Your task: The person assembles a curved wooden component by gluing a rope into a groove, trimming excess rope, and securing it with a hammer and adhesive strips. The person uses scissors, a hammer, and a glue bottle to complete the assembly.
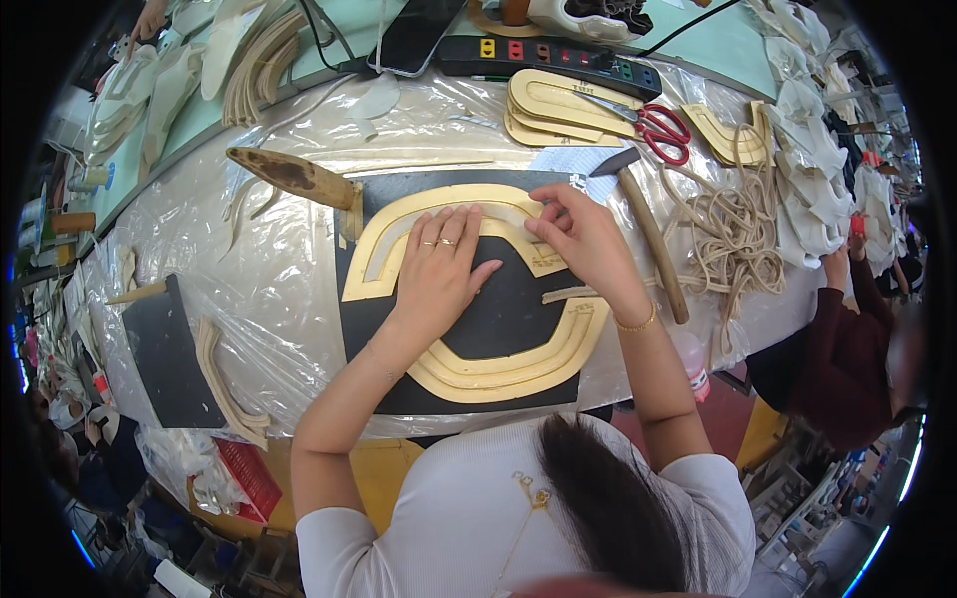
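My left hand (440,249) lies flat, fingers stretched out, on a cream curved template (377,242) and the pale strip (503,212) set along its groove. My right hand (581,237) has its fingers bent together at the right end of that strip; whether they pinch it is hidden. A second cream curved template (478,377) lies nearer me, with the end of a beige strip (570,294) beside its right arm. Both templates rest on a black board (498,319).
A pointed wooden horn (289,176) stands at the board's far left. Red-handled scissors (663,133), stacked templates (558,95), a hammer (653,239) and tangled cord (733,224) lie to the right. A power strip (548,65) is behind; another black board (172,354) is left.
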`<action>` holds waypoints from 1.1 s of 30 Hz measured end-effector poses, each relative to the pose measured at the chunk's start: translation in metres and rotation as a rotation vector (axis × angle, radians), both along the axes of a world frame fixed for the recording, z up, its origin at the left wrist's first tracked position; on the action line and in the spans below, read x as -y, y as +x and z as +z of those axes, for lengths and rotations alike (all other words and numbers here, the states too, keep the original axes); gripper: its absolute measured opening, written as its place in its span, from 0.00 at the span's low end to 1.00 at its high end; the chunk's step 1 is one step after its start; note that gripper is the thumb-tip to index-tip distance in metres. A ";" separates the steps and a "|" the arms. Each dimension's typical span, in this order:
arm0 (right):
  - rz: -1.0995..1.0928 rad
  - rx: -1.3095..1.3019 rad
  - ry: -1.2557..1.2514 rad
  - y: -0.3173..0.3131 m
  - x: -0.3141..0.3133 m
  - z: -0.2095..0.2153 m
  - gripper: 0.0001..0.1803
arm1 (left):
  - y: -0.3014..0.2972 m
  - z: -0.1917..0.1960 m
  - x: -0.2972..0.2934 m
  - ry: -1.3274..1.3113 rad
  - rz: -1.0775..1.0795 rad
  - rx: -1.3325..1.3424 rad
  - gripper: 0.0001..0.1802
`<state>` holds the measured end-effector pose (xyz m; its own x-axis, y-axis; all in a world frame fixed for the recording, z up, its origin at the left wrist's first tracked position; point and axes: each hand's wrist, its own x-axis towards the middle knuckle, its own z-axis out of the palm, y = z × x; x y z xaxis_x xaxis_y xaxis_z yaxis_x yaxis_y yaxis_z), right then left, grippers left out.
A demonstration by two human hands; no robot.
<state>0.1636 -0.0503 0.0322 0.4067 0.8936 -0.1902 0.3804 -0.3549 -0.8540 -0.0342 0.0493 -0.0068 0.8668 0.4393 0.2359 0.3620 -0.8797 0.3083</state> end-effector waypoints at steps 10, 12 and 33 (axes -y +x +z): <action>0.042 0.050 0.013 -0.001 -0.003 0.005 0.14 | 0.005 0.001 0.003 0.046 0.029 -0.051 0.38; 0.036 0.007 -0.052 -0.001 -0.002 0.009 0.12 | 0.006 0.002 0.003 0.041 0.037 -0.068 0.38; 0.062 0.293 -0.005 -0.008 0.005 -0.016 0.05 | 0.019 0.010 0.010 0.082 0.057 -0.175 0.40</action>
